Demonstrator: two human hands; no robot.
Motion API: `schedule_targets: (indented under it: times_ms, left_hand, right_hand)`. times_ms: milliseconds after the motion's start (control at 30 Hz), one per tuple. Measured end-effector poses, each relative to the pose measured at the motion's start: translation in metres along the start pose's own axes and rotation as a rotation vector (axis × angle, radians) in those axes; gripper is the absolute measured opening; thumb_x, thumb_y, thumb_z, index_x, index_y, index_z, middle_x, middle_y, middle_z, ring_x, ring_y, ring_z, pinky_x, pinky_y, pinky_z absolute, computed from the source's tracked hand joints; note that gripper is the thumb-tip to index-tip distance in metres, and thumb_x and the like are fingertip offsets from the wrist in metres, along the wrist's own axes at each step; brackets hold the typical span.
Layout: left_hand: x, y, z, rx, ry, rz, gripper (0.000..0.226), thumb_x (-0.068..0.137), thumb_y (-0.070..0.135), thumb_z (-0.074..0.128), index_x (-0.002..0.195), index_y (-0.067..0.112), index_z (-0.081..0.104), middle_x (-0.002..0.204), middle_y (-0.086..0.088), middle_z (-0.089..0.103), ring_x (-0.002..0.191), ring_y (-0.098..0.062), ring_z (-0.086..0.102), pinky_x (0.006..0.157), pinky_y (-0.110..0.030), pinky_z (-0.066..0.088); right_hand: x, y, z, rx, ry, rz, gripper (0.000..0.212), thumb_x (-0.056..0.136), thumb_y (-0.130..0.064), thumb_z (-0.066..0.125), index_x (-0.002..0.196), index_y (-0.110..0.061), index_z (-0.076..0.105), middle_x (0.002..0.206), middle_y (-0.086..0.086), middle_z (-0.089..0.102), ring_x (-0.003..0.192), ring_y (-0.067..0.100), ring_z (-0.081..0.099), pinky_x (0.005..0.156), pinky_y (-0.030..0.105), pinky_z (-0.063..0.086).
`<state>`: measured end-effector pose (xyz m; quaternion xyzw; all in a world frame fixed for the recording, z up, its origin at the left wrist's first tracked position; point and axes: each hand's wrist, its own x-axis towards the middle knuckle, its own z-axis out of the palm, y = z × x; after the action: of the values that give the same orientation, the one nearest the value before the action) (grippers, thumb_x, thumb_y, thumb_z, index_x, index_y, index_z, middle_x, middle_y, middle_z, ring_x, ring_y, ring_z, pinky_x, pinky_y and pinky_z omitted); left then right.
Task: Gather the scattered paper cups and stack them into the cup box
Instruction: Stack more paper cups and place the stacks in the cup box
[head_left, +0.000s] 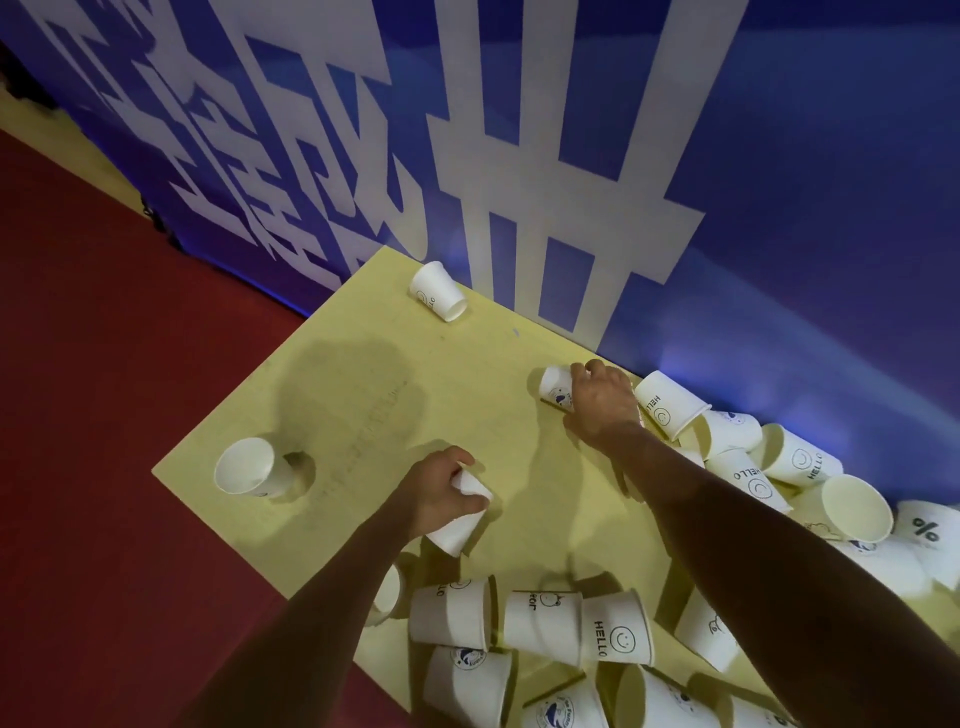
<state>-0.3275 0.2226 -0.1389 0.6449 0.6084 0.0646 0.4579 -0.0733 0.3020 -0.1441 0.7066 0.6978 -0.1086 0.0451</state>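
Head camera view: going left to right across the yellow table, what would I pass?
Lone cup near the left edge → left hand gripping a plain cup → right hand gripping a logo cup → HELLO cup just beside that hand → cup marked %.

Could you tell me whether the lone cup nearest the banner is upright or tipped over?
Tipped over. The lone cup lies on its side on the yellow table, its open mouth pointing sideways.
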Motion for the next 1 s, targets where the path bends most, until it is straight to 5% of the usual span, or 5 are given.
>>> schedule_targets:
  times_ms: [133,400,733,900,1000]
  left_hand:
    - [-0.005,0.008,0.004,-0.061,0.088,0.014,0.057,0.078,0.033,0.077,0.128,0.023,0.052,0.117,0.003,0.059,0.098,-0.013,0.058,0.076,-0.019,0.042]
    - [-0.018,0.037,0.012,-0.261,0.225,-0.067,0.063,0.073,0.033,0.081,0.128,0.022,0.052,0.118,-0.002,0.061,0.102,-0.02,0.06,0.091,-0.034,0.049]
    - [-0.054,0.123,0.065,-0.43,0.173,-0.057,0.037,0.085,0.018,0.072,0.118,0.012,0.056,0.09,-0.003,0.061,0.063,-0.015,0.057,0.04,-0.012,0.042]
    - [-0.075,0.187,0.117,-0.558,0.062,-0.047,0.038,0.075,0.031,0.077,0.102,0.015,0.055,0.095,-0.008,0.064,0.074,-0.028,0.065,0.07,-0.048,0.057]
    - [-0.083,0.231,0.156,-0.609,0.004,-0.018,0.035,0.08,0.028,0.076,0.104,0.015,0.054,0.099,-0.004,0.059,0.082,-0.022,0.064,0.082,-0.044,0.057]
  right_hand:
    - [-0.01,0.0,0.005,0.043,0.057,-0.065,0.055,0.089,-0.032,0.068,0.136,-0.016,0.046,0.131,0.01,0.057,0.117,0.027,0.051,0.107,0.04,0.038]
    - [-0.055,-0.005,-0.028,0.787,0.176,0.128,0.07,0.08,-0.04,0.079,0.139,-0.022,0.045,0.132,0.005,0.056,0.112,0.024,0.057,0.095,0.042,0.051]
    - [-0.168,0.097,-0.047,0.869,0.19,0.312,0.068,0.073,-0.042,0.084,0.126,-0.021,0.047,0.111,0.004,0.061,0.1,0.024,0.061,0.087,0.04,0.052]
    - [-0.254,0.18,-0.058,0.841,0.262,0.414,0.067,0.073,-0.04,0.084,0.127,-0.02,0.048,0.117,0.0,0.058,0.104,0.022,0.058,0.085,0.035,0.049]
    - [-0.305,0.228,-0.067,0.834,0.32,0.47,0.065,0.074,-0.038,0.084,0.127,-0.021,0.049,0.118,0.001,0.057,0.102,0.021,0.056,0.081,0.032,0.046]
